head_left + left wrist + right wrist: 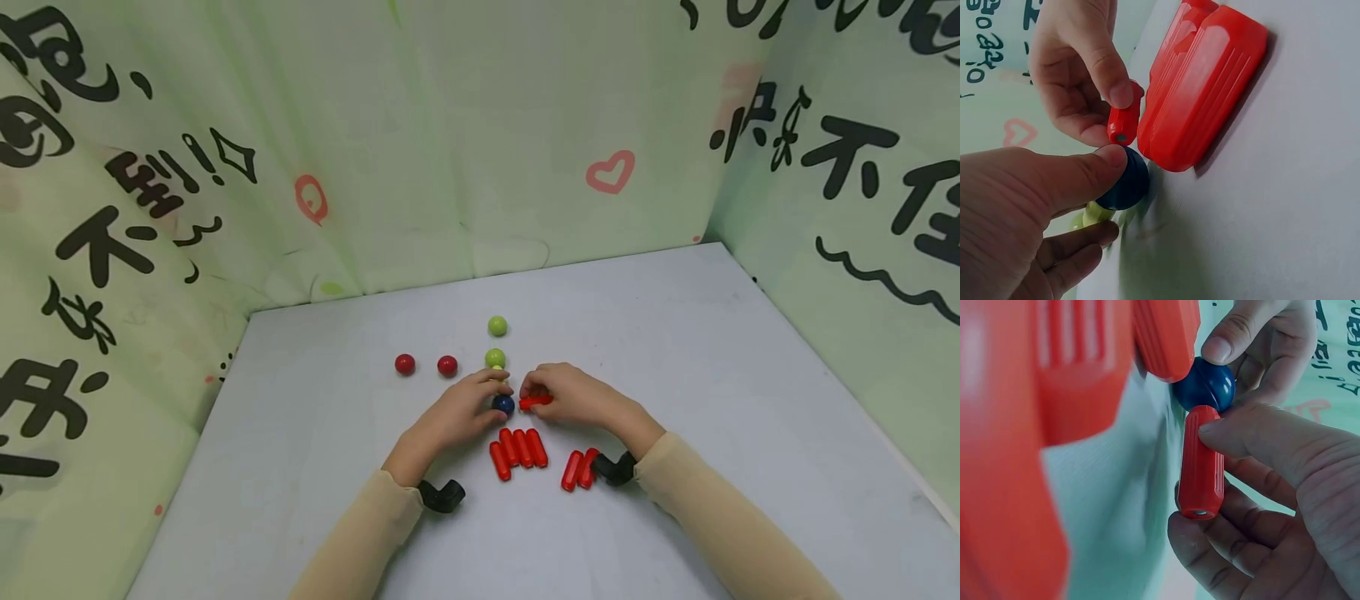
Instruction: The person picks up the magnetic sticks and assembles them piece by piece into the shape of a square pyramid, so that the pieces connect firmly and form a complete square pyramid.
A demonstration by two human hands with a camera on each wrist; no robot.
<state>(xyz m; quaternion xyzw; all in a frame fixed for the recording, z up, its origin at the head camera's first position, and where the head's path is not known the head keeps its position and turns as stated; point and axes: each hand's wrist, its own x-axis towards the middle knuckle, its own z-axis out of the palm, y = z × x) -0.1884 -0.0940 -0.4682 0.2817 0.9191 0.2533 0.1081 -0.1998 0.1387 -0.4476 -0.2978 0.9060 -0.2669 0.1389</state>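
Note:
My left hand (467,406) holds a dark blue ball (503,406) between thumb and fingers. Just behind the ball, partly hidden by my left fingers, is a short yellow piece (1094,214). A green ball (495,358) lies beyond it. From the right, my right hand (573,393) pinches a short red rod (1200,465) with thumb and fingers. One end of the rod is right at the blue ball; whether they touch, I cannot tell. A small hole shows in the rod's other end in the right wrist view.
Several red rods (519,448) lie side by side near me, and two more red rods (572,471) sit by my right wrist. Two red balls (447,366) rest at the left. Another green ball (497,326) is farther back. Printed curtains surround the white table (675,333).

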